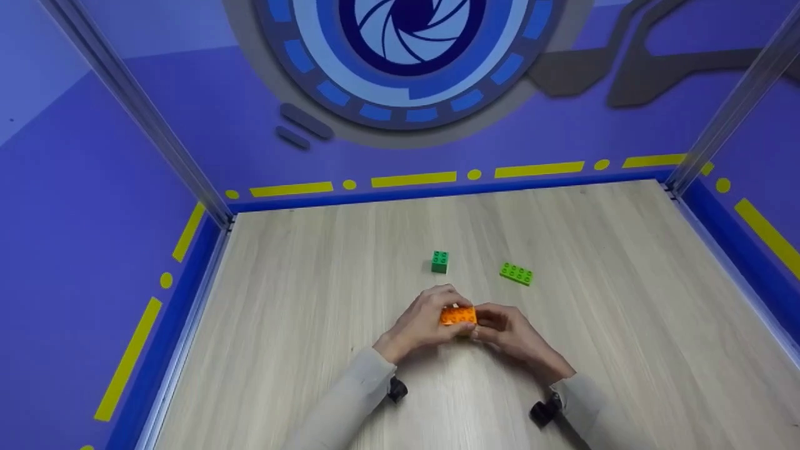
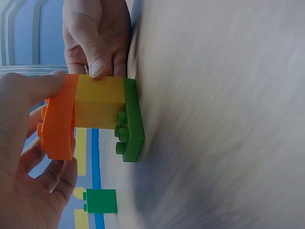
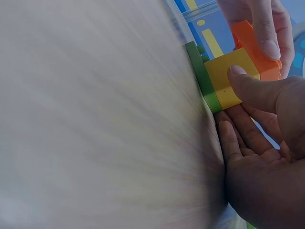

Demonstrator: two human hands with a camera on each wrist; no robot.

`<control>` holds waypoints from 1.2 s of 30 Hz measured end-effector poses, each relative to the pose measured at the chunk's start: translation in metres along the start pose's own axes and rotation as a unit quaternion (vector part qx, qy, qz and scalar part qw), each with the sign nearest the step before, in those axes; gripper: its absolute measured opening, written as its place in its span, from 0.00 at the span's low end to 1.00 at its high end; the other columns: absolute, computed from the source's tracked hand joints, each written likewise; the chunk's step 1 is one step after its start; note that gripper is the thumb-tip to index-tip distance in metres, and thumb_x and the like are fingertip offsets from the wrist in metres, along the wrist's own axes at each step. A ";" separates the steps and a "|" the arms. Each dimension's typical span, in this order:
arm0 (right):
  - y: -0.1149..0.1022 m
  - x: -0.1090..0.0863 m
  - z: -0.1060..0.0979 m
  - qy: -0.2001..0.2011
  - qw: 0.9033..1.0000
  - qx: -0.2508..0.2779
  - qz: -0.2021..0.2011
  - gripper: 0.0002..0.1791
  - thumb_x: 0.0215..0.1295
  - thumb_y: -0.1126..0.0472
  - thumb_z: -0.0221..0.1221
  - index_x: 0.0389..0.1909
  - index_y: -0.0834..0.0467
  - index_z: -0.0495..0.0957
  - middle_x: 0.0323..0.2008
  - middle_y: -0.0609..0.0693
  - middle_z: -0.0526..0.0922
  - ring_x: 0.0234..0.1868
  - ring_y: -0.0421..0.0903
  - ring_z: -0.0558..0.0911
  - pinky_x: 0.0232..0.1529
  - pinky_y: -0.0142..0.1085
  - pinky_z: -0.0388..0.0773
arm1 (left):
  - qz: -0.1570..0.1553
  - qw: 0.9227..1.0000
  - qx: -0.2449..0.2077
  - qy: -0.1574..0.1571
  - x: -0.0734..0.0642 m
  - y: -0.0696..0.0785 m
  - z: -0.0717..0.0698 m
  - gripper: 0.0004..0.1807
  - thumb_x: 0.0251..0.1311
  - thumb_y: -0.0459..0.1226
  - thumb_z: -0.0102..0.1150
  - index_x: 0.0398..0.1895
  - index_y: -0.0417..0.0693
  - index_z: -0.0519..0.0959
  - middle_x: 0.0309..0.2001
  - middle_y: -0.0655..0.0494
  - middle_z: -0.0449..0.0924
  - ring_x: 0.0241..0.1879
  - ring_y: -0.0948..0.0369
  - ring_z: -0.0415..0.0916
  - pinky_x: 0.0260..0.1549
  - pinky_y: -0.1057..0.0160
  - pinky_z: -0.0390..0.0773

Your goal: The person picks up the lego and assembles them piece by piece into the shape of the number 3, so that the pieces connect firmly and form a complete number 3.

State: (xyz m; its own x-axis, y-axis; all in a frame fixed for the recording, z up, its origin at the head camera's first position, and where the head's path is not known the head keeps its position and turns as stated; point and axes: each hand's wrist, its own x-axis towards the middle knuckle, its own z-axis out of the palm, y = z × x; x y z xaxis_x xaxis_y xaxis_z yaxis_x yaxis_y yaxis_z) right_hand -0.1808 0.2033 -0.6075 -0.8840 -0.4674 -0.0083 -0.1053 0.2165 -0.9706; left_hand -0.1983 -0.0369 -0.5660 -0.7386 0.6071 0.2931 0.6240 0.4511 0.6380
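A small stack of toy building bricks stands between the two hands, low over the table. On top is an orange brick (image 1: 459, 315), which my left hand (image 1: 425, 320) grips between thumb and fingers. Beneath it a yellow brick (image 2: 99, 100) joins a flat green brick (image 2: 135, 131) at the bottom, whose bare studs show in the left wrist view. My right hand (image 1: 517, 335) pinches the yellow brick from the other side, its thumb flat against that brick's face in the right wrist view. The orange brick overhangs the yellow one.
Beyond the hands, a dark green brick (image 1: 440, 262) and a flat lime-green brick (image 1: 516, 274) lie on the wood-grain table (image 1: 300, 281). Blue-purple printed panels (image 1: 400, 150) wall in the table's back and sides, with metal posts at the corners.
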 end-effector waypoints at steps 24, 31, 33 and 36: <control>-0.001 -0.002 0.005 0.005 1.000 0.007 0.003 0.23 0.70 0.66 0.70 0.64 0.60 0.82 0.62 0.61 0.85 0.63 0.52 0.85 0.61 0.30 0.82 | -0.014 1.000 -0.004 0.009 -0.007 -0.003 0.001 0.17 0.66 0.48 0.75 0.54 0.53 0.89 0.46 0.60 0.85 0.46 0.66 0.77 0.48 0.70 0.78; -0.003 -0.003 0.004 0.010 1.000 -0.003 0.016 0.23 0.71 0.66 0.69 0.65 0.62 0.81 0.63 0.63 0.84 0.64 0.58 0.84 0.62 0.32 0.82 | -0.009 1.000 -0.018 0.008 -0.016 -0.005 -0.004 0.20 0.67 0.47 0.74 0.57 0.51 0.86 0.50 0.58 0.84 0.49 0.64 0.78 0.53 0.65 0.82; -0.004 -0.003 0.004 0.013 1.000 -0.005 0.027 0.23 0.71 0.66 0.69 0.65 0.61 0.81 0.63 0.62 0.84 0.64 0.58 0.84 0.62 0.32 0.82 | -0.010 1.000 -0.022 0.009 -0.017 -0.006 -0.005 0.20 0.67 0.46 0.75 0.58 0.50 0.86 0.50 0.58 0.84 0.50 0.64 0.79 0.53 0.63 0.83; -0.005 -0.003 0.004 0.022 0.999 -0.005 0.047 0.23 0.70 0.67 0.69 0.65 0.59 0.82 0.63 0.60 0.84 0.64 0.57 0.84 0.62 0.32 0.82 | -0.018 1.000 -0.022 0.010 -0.018 -0.007 -0.006 0.20 0.67 0.44 0.75 0.59 0.50 0.86 0.51 0.58 0.84 0.50 0.64 0.79 0.52 0.60 0.84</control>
State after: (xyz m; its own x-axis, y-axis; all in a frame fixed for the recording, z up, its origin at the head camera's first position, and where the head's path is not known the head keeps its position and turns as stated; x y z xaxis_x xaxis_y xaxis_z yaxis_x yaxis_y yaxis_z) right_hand -0.1760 0.1996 -0.6036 -0.9090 -0.4073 -0.0885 -0.0256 0.2664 -0.9635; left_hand -0.1907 -0.0550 -0.5715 -0.7652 0.5776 0.2842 0.5861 0.4425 0.6788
